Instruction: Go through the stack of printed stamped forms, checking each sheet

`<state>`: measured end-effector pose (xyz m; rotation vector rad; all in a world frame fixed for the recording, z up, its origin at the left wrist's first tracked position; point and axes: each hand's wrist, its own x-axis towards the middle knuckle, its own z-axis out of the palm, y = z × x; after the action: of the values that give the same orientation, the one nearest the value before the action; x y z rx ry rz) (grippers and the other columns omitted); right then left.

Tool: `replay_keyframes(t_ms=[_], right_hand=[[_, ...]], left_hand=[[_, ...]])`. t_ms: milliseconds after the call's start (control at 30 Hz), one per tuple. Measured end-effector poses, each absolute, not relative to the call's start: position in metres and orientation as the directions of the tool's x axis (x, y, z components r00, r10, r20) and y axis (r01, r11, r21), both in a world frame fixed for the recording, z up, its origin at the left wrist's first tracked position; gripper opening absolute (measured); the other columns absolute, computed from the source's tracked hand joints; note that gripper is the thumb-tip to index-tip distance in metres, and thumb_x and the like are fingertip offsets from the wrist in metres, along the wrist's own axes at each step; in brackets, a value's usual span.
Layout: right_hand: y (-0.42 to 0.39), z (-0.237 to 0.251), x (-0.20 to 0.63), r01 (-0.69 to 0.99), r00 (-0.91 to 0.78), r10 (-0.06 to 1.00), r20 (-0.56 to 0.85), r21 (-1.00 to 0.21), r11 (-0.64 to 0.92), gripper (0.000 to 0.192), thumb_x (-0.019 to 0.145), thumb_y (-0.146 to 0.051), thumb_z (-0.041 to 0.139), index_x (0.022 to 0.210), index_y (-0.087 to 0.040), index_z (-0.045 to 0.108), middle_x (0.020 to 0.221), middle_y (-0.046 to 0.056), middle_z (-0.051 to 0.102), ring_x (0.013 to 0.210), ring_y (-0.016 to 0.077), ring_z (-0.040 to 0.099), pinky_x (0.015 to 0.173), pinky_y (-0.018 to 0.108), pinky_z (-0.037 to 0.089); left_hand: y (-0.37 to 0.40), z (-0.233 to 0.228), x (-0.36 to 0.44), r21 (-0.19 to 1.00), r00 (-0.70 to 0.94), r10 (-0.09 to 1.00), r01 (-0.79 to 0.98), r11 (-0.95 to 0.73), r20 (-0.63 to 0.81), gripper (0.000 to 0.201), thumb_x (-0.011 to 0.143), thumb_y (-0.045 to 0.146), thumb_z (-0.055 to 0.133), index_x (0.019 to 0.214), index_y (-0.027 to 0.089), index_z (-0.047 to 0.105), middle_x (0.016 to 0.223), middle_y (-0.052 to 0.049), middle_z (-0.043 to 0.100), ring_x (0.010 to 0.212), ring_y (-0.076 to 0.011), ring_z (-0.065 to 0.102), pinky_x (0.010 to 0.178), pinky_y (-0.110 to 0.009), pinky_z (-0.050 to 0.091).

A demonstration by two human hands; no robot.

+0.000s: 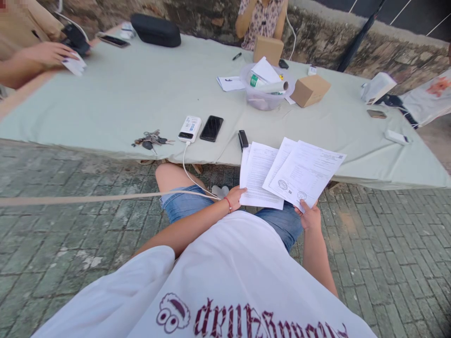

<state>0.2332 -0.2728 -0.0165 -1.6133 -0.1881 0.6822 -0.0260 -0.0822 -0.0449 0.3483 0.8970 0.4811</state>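
Note:
My left hand (237,197) is closed on the lower left edge of some printed sheets (260,174). In my right hand (308,215), the thumb lies on top of other printed papers (306,170), near round stamps at their lower edge. The two sets meet or overlap in the middle, above my lap and the table's near edge. Just beyond the left sheets lies a black stapler-like object (243,139). A black phone (212,128) and a white power bank (190,129) with a cable rest to the left of it.
A bunch of keys (152,140) lies near the edge of the cloth-covered table (148,94). Further back stand a plastic tub (265,99), cardboard boxes (310,90) and a black case (155,30). One person's hand (49,54) holds paper at left; another person (262,21) sits opposite.

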Motion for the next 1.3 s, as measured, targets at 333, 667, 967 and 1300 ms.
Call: replay_keyframes(t_ms=[333,667,967,1300], right_hand=[[-0.242,-0.012,0.181,-0.298,0.689,0.593,-0.416,-0.909,-0.292,0.044,0.070,-0.041,0.084,0.109,-0.024,0.074,0.117,0.008,0.078,0.098,0.0297,0.076,0.059,0.035,0.066],[-0.252,-0.022,0.210,-0.063,0.833,0.510,-0.216,-0.952,-0.300,0.036,0.072,-0.041,0.078,0.100,-0.020,0.077,0.096,0.007,0.081,0.099,0.0302,0.076,0.081,0.039,0.065],[-0.258,-0.017,0.219,-0.106,0.911,0.384,-0.152,-0.985,-0.139,0.052,0.072,-0.046,0.076,0.115,-0.017,0.075,0.111,0.009,0.079,0.102,0.0283,0.075,0.079,0.040,0.066],[-0.242,-0.025,0.187,0.012,0.799,0.582,-0.150,-0.964,-0.265,0.040,0.082,-0.051,0.066,0.108,-0.020,0.073,0.110,0.010,0.079,0.103,0.0297,0.074,0.091,0.046,0.063]], left_hand=[[-0.083,-0.035,-0.023,0.452,0.594,0.550,-0.323,0.832,-0.587,0.030,0.085,0.021,0.078,0.111,0.006,0.075,0.109,-0.018,0.080,0.110,-0.0319,0.075,0.106,-0.047,0.057],[-0.083,-0.035,-0.024,0.485,0.517,0.567,-0.299,0.822,-0.642,0.025,0.081,0.013,0.077,0.106,0.007,0.075,0.108,-0.018,0.080,0.111,-0.0355,0.075,0.106,-0.053,0.056],[-0.082,-0.032,-0.024,0.484,0.473,0.569,-0.299,0.822,-0.673,0.021,0.080,0.012,0.077,0.100,0.009,0.075,0.098,-0.014,0.081,0.100,-0.0326,0.077,0.099,-0.049,0.060],[-0.081,-0.032,-0.025,0.445,0.590,0.540,-0.314,0.839,-0.601,0.035,0.086,0.026,0.079,0.112,0.004,0.073,0.114,-0.022,0.078,0.111,-0.0336,0.075,0.108,-0.050,0.055]])
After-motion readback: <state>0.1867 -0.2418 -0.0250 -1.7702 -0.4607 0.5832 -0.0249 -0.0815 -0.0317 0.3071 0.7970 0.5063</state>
